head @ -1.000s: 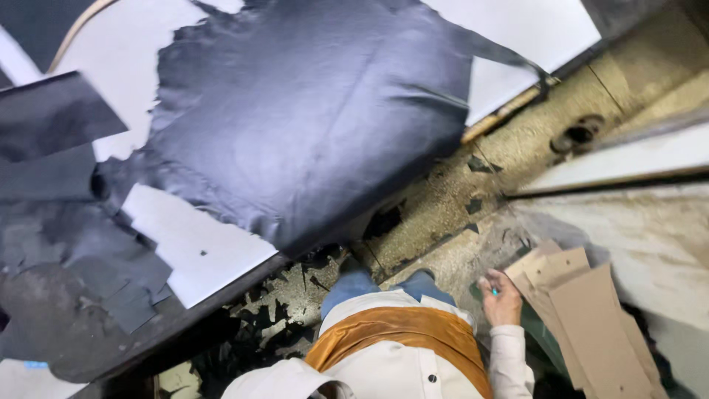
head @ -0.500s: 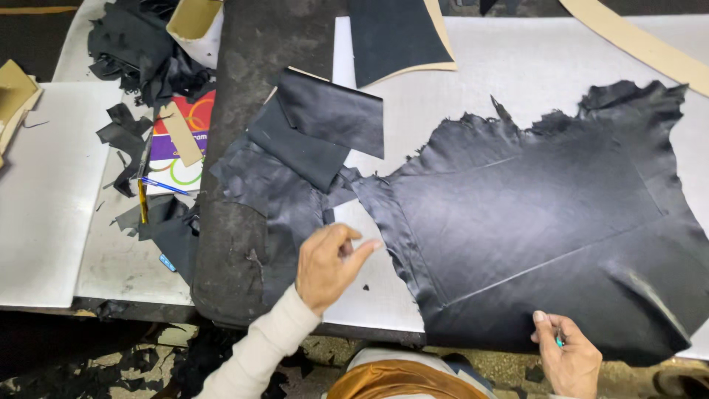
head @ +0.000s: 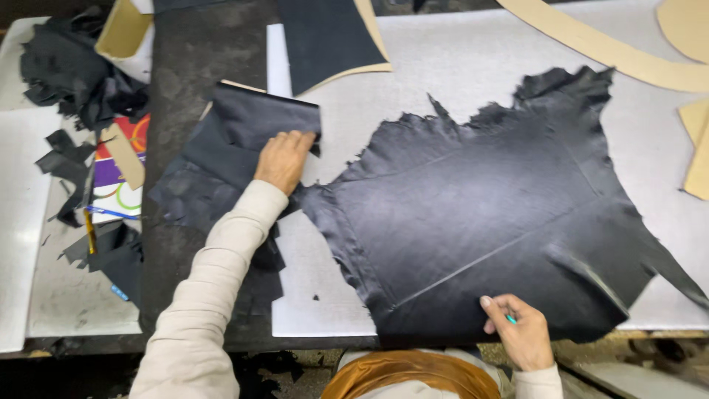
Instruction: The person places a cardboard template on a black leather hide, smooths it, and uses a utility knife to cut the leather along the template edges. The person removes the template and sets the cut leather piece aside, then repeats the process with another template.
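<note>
**Black hide spread flat, a hand at each side**

The large ragged-edged black leather hide [head: 487, 214] lies flat on the pale grey cutting board [head: 458, 66], its lower edge at the near rim of the table. The right hand [head: 521, 332] rests on that lower edge, fingers curled about a small teal pen-like tool [head: 511, 319]. The left hand [head: 284, 159] lies palm down, fingers spread and gripping nothing, on a stack of smaller black leather pieces [head: 221, 162] just left of the hide. Bare board lies open above the hide; a long curved tan cardboard pattern [head: 598, 48] crosses the far corner, well apart from it. The stack sits on a dark worn strip of tabletop [head: 181, 66]. Further left, black leather scraps [head: 74, 81] lie heaped beside a colourful printed sheet [head: 118, 185].
</note>
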